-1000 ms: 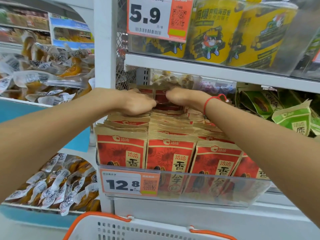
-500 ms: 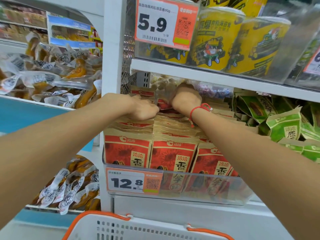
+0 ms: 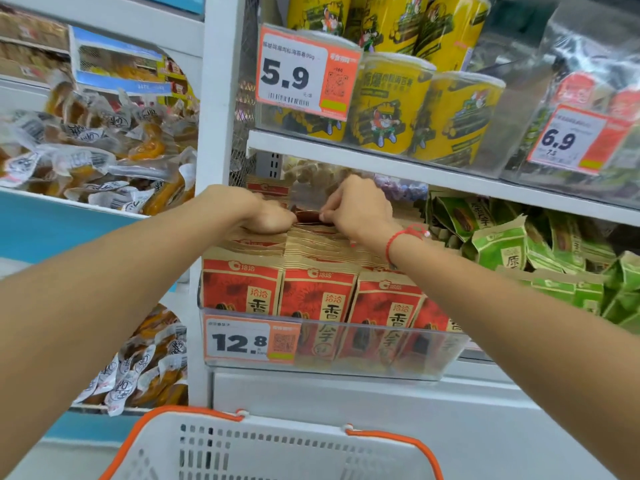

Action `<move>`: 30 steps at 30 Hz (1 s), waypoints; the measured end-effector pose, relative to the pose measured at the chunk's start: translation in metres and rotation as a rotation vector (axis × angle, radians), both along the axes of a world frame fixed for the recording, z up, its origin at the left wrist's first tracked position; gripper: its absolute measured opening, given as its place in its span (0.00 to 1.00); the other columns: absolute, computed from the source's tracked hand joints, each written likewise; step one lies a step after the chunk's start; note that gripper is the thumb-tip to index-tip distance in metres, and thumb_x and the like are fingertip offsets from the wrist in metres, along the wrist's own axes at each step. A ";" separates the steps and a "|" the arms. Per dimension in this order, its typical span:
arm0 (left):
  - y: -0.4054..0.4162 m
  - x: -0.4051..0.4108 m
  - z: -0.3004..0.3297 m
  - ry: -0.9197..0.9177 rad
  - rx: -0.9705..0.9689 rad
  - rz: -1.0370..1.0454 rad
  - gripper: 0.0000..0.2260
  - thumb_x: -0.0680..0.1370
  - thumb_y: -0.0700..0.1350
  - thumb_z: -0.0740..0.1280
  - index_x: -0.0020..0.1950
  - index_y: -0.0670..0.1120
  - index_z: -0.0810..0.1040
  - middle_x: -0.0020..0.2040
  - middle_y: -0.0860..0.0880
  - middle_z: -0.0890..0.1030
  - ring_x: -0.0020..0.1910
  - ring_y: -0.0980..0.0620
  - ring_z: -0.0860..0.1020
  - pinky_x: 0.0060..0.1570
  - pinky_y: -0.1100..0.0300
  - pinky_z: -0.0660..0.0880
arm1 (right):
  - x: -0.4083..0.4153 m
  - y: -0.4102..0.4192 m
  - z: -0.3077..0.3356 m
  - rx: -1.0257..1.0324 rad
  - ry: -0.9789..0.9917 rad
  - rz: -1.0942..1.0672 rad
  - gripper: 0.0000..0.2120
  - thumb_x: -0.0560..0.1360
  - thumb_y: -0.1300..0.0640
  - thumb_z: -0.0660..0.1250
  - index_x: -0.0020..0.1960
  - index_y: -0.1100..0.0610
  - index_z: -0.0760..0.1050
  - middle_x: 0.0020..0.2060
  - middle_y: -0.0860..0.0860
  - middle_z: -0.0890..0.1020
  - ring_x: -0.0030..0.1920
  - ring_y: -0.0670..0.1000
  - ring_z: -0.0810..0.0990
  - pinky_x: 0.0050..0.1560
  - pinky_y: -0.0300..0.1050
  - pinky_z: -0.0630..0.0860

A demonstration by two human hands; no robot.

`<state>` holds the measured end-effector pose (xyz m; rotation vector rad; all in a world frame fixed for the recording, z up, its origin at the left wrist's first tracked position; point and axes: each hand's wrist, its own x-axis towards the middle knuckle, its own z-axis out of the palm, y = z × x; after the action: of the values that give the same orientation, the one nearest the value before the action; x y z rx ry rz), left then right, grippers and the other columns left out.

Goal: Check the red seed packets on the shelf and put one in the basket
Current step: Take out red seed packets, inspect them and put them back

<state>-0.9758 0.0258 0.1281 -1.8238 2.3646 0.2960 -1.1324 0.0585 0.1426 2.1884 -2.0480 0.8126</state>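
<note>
The left hand point(image 3: 266, 216) lies curled on top of the red packets point(image 3: 317, 299), deep in the shelf point(image 3: 346, 372) row; whether it grips one I cannot tell. Just right, the right hand point(image 3: 356, 206) pinches a rear packet's top edge. Below stands the basket point(image 3: 277, 448).

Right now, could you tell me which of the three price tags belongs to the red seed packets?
The 12.8 price tag, clipped on the clear bin front directly below the red seed packets. The 5.9 tag and 6.9 tag sit on the shelf above.
</note>
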 end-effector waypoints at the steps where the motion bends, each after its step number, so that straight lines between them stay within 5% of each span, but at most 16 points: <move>1: 0.005 -0.003 0.004 0.030 -0.006 0.012 0.31 0.77 0.60 0.43 0.75 0.49 0.64 0.76 0.44 0.62 0.75 0.41 0.60 0.74 0.43 0.54 | -0.003 0.008 0.000 -0.039 0.026 0.023 0.06 0.74 0.56 0.71 0.50 0.53 0.84 0.49 0.53 0.84 0.52 0.56 0.81 0.50 0.47 0.76; 6: 0.037 -0.003 0.014 0.409 -0.241 0.063 0.16 0.83 0.46 0.57 0.69 0.47 0.74 0.70 0.45 0.73 0.67 0.43 0.70 0.67 0.54 0.65 | -0.020 0.040 0.003 -0.236 0.099 0.128 0.08 0.77 0.53 0.67 0.53 0.49 0.83 0.48 0.51 0.85 0.51 0.56 0.81 0.49 0.49 0.77; 11: 0.064 -0.001 0.011 0.583 -0.452 0.063 0.23 0.77 0.48 0.69 0.71 0.51 0.70 0.67 0.49 0.75 0.66 0.47 0.73 0.66 0.50 0.69 | -0.040 0.071 -0.004 -0.422 0.107 0.244 0.08 0.77 0.51 0.67 0.53 0.47 0.83 0.41 0.48 0.86 0.46 0.54 0.83 0.42 0.50 0.79; 16: 0.104 -0.007 0.004 0.635 -0.636 0.016 0.16 0.75 0.50 0.70 0.63 0.58 0.77 0.60 0.56 0.81 0.60 0.54 0.77 0.56 0.51 0.76 | -0.058 0.090 -0.016 -0.623 0.033 0.435 0.06 0.72 0.54 0.73 0.49 0.50 0.85 0.43 0.46 0.86 0.45 0.48 0.84 0.41 0.45 0.80; 21: 0.134 -0.012 -0.007 0.571 -0.757 0.033 0.16 0.74 0.49 0.68 0.60 0.62 0.79 0.57 0.56 0.82 0.52 0.52 0.81 0.44 0.56 0.79 | -0.062 0.102 -0.019 -0.534 0.011 0.576 0.06 0.71 0.53 0.74 0.48 0.50 0.85 0.43 0.45 0.86 0.45 0.46 0.83 0.40 0.49 0.81; 25: 0.139 -0.002 -0.003 0.557 -0.882 -0.087 0.11 0.74 0.50 0.70 0.56 0.59 0.82 0.54 0.58 0.83 0.54 0.54 0.81 0.45 0.54 0.80 | -0.059 0.104 -0.016 -0.474 -0.012 0.649 0.06 0.71 0.50 0.74 0.46 0.49 0.85 0.43 0.45 0.86 0.45 0.47 0.82 0.39 0.51 0.80; 30: 0.143 0.009 -0.004 0.552 -0.848 -0.240 0.19 0.68 0.55 0.65 0.59 0.60 0.80 0.56 0.64 0.79 0.58 0.63 0.76 0.51 0.59 0.77 | -0.049 0.110 -0.014 -0.561 -0.087 0.683 0.06 0.72 0.52 0.72 0.47 0.52 0.85 0.42 0.46 0.85 0.42 0.47 0.81 0.39 0.50 0.79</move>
<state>-0.9669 0.1687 0.1239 -1.8595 3.4362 -0.3458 -1.1813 0.1688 0.1284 2.4874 -0.8682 1.3380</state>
